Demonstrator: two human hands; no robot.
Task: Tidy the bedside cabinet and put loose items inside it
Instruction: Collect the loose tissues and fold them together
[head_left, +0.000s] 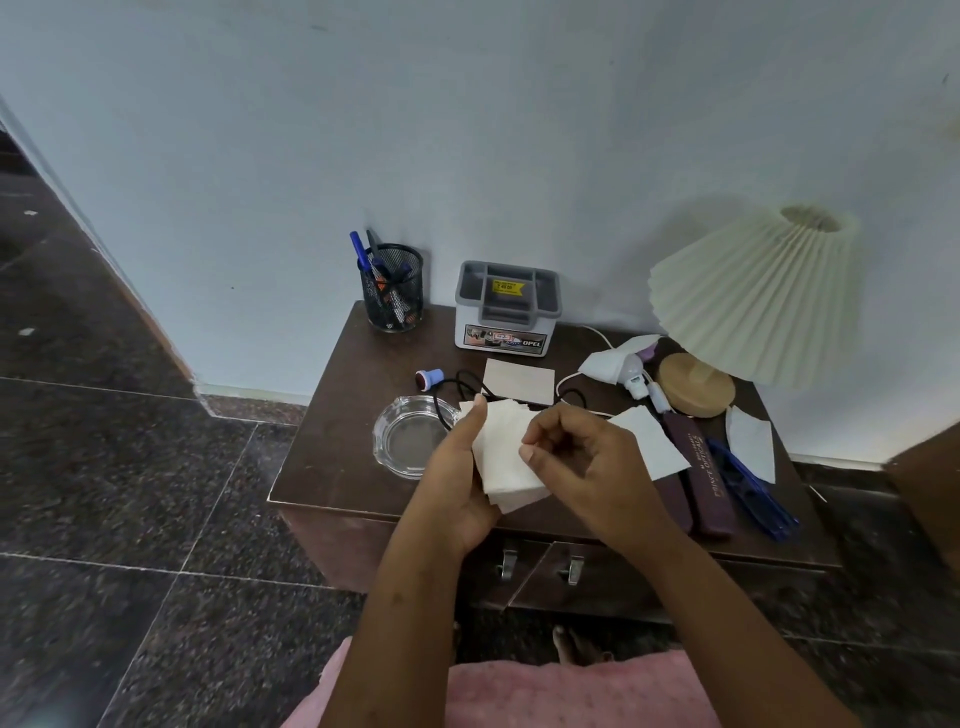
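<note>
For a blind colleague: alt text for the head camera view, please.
The left hand grips a stack of white tissues and the right hand pinches its edge, above a bedside cabinet. A glass ashtray, pen holder and pleated lamp stand on it.

My left hand (461, 486) holds a stack of white paper squares (506, 467) above the surface's (343, 415) front edge, thumb pressed on top. My right hand (587, 460) has its fingers (543, 425) curled at the stack's right side; whether they pinch a sheet, I cannot tell. A glass ashtray (402, 436) sits near the front-left corner.
</note>
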